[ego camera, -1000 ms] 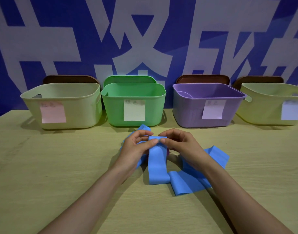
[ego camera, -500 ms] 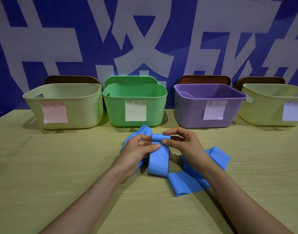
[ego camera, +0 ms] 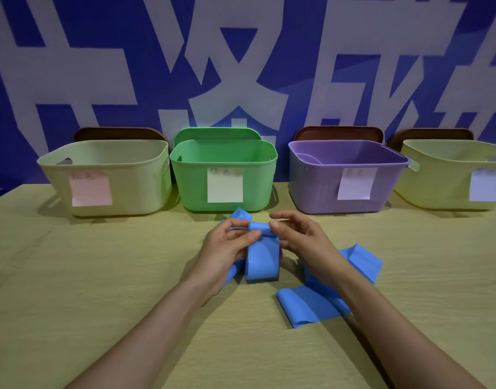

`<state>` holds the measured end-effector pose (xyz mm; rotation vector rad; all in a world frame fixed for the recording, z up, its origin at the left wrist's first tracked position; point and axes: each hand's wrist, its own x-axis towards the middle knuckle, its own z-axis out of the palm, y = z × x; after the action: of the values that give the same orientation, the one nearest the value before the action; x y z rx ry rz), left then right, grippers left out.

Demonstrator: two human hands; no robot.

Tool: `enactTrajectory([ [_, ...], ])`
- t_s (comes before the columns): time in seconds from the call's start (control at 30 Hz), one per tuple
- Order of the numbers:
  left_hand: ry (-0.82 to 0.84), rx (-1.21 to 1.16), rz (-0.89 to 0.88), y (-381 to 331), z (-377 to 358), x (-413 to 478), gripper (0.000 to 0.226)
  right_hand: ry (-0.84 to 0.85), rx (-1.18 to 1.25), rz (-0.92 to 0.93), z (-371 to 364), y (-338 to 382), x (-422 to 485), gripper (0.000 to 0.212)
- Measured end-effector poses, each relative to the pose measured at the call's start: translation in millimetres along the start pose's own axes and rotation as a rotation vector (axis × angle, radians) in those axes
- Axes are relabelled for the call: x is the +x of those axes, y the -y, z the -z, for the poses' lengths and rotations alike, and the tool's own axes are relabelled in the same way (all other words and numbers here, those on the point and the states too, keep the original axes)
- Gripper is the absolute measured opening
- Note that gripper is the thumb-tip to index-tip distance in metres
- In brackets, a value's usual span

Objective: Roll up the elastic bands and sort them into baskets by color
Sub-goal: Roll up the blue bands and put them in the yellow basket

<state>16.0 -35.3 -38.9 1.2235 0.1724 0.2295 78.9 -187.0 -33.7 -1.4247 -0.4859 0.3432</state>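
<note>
I see the left hand (ego camera: 230,245) and right hand (ego camera: 303,240) at centre, pinching the rolled end of a blue elastic band (ego camera: 262,259) from either side; its strip hangs down toward the tabletop (ego camera: 72,276). More of the band lies loose at 4 o'clock. From 10 to 2 o'clock stand a cream basket (ego camera: 128,186), green basket (ego camera: 190,186), purple basket (ego camera: 311,186) and yellow basket (ego camera: 437,186), each bearing a sticky note (ego camera: 225,186).

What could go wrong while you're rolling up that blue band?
The roll is tiny, pinched only between the left hand and right hand; it might spring open. The loose tail lies folded under the right arm, so it may roll crooked. None of the baskets is blue, and their notes are blurry: wrong-basket risk.
</note>
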Motion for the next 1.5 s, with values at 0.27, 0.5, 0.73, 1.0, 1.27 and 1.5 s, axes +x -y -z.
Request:
enactTrajectory([
  [0.27, -0.016, 0.073, -0.044, 1.0, -1.5, -0.8, 0.023, -0.011, -0.090, 0.025, 2.3, -1.7, 1.9, 0.012],
  [0.5, 0.051, 0.030, 0.103, 3.2, -0.9, -1.9, 0.030, -0.091, 0.026, 0.096, 2.0, -0.7, 2.6, 0.010],
  [0.73, 0.063, 0.016, 0.071, -0.4, 0.1, 0.2, 0.029, -0.020, -0.072, 0.139, 1.7, -0.6, 0.6, 0.022],
  [1.0, 0.011, 0.019, 0.053, 0.8, -1.7, 0.3, 0.017, 0.009, -0.103, 0.152, 1.0, -2.3, 0.7, 0.023],
  [1.27, 0.007, 0.005, 0.013, 0.7, -1.3, 1.2, 0.020, -0.040, -0.034, 0.078, 2.0, -2.3, 2.6, 0.017],
  [1.5, 0.048, 0.013, 0.027, 1.8, -1.7, -0.5, 0.029, -0.068, -0.018, 0.016, -0.2, -2.3, 2.6, 0.010],
])
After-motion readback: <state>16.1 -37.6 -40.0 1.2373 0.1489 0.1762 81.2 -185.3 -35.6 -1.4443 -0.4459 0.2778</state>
